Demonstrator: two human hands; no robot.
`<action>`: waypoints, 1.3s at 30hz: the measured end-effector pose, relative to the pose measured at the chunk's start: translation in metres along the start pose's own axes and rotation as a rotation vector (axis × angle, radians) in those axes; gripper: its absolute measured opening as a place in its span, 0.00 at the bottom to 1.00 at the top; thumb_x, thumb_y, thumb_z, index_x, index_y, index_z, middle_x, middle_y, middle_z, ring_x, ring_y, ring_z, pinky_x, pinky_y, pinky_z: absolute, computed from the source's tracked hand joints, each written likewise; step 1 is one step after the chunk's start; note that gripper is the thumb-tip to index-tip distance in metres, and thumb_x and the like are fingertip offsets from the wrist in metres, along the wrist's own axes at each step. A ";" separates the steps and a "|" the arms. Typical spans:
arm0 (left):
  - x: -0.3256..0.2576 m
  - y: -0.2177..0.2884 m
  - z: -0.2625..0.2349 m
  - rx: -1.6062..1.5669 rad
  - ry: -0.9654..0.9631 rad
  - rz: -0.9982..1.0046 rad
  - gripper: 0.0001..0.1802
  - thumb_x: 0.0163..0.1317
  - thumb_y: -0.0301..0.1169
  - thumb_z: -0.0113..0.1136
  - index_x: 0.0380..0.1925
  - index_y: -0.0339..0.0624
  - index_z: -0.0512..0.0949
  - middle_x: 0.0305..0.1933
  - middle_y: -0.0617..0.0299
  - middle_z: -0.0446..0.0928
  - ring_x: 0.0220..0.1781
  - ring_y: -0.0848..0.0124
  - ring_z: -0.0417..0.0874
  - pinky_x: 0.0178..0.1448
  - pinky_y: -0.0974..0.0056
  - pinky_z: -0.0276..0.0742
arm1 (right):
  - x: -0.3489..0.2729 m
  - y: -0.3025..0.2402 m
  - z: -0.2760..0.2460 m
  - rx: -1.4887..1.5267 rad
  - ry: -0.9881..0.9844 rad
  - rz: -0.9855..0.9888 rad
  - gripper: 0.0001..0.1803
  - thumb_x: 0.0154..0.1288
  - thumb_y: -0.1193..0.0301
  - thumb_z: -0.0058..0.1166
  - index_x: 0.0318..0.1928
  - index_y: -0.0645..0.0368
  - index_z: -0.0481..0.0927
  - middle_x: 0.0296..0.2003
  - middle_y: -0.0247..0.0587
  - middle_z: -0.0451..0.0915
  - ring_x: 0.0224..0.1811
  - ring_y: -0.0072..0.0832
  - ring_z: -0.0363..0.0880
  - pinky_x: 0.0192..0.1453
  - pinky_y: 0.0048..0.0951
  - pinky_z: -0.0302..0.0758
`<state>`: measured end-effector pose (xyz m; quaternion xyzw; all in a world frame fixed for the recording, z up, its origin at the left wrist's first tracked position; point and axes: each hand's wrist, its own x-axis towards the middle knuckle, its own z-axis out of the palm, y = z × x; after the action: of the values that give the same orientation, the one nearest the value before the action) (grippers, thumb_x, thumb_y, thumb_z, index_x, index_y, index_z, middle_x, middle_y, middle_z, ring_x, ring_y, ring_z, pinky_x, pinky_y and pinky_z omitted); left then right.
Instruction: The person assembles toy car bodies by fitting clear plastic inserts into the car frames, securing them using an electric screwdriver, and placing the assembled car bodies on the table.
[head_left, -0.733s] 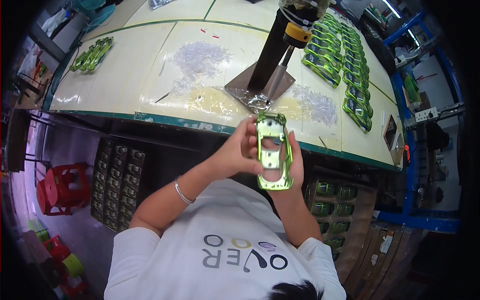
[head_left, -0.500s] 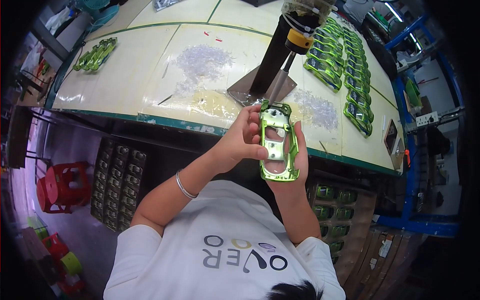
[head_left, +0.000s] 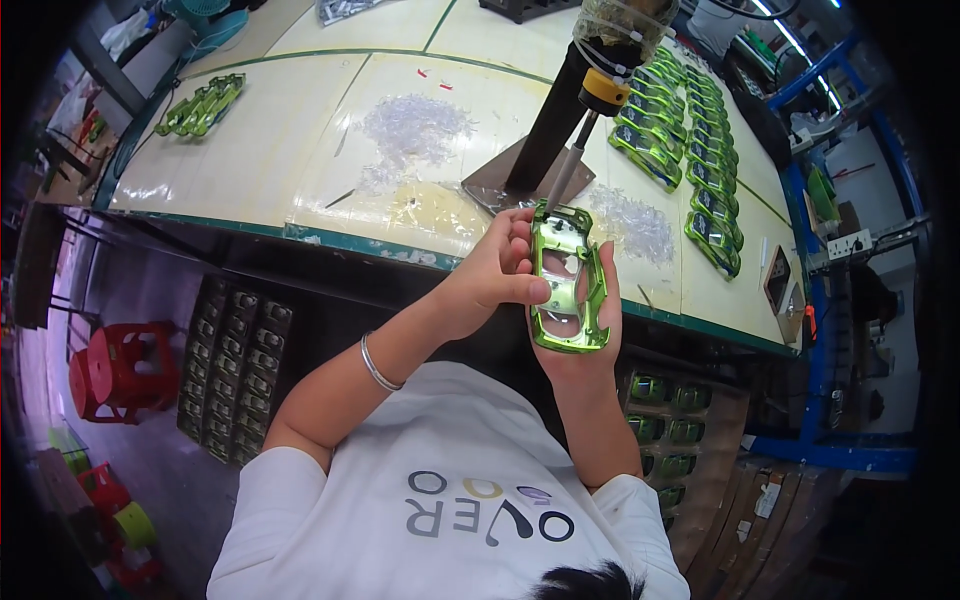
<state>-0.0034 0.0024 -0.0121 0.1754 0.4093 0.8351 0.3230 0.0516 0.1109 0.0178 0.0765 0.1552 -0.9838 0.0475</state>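
A bright green toy car body shell (head_left: 565, 293) rests hollow side up between my two hands, with window openings through its middle. My left hand (head_left: 490, 275) grips its left edge, thumb on the side and fingers curled near the far end. Under and along the right edge, my right hand (head_left: 612, 312) cradles the shell; part of it shows through the openings. The grey shaft (head_left: 564, 178) of a tool with a yellow collar (head_left: 604, 91) slants down to the shell's far end. Whether its tip touches is hard to make out.
A black post (head_left: 545, 130) on a flat base stands just beyond my hands. Clear plastic scraps (head_left: 415, 130) lie on the table. Rows of green shells (head_left: 712, 165) stand at right, a few more (head_left: 205, 108) at left. Below are filled trays (head_left: 232, 370) and red stools (head_left: 128, 370).
The shell has tilted slightly in my hands, its right side showing more. Both hands keep their hold. The whole view has shifted a little.
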 end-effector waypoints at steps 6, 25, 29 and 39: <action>-0.001 0.002 0.001 -0.031 0.000 -0.005 0.53 0.33 0.39 0.70 0.57 0.37 0.46 0.51 0.59 0.61 0.53 0.70 0.66 0.58 0.68 0.61 | 0.002 0.001 -0.001 -0.004 -0.045 -0.032 0.28 0.65 0.54 0.28 0.50 0.69 0.63 0.42 0.53 0.72 0.39 0.37 0.74 0.45 0.31 0.73; 0.000 0.009 0.005 -0.104 -0.033 -0.029 0.48 0.41 0.40 0.66 0.55 0.32 0.47 0.48 0.55 0.65 0.51 0.69 0.69 0.54 0.65 0.65 | -0.002 0.003 0.004 -0.048 -0.003 -0.071 0.26 0.64 0.53 0.30 0.47 0.63 0.67 0.41 0.45 0.74 0.42 0.32 0.74 0.47 0.30 0.70; -0.002 0.016 0.011 -0.065 -0.003 -0.046 0.48 0.42 0.42 0.65 0.55 0.32 0.46 0.48 0.54 0.66 0.49 0.68 0.70 0.53 0.64 0.66 | 0.000 0.001 0.006 -0.085 0.009 -0.071 0.25 0.64 0.53 0.29 0.46 0.60 0.68 0.40 0.42 0.74 0.42 0.30 0.74 0.46 0.29 0.70; -0.003 0.011 0.018 0.013 0.045 -0.036 0.49 0.41 0.42 0.66 0.56 0.34 0.45 0.52 0.53 0.62 0.54 0.66 0.65 0.52 0.67 0.66 | 0.002 0.001 -0.009 -0.206 0.038 -0.114 0.21 0.61 0.53 0.33 0.42 0.55 0.70 0.33 0.34 0.75 0.34 0.25 0.75 0.37 0.28 0.72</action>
<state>0.0041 0.0057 0.0071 0.1512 0.4251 0.8303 0.3273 0.0508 0.1130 0.0089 0.0810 0.2607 -0.9620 -0.0040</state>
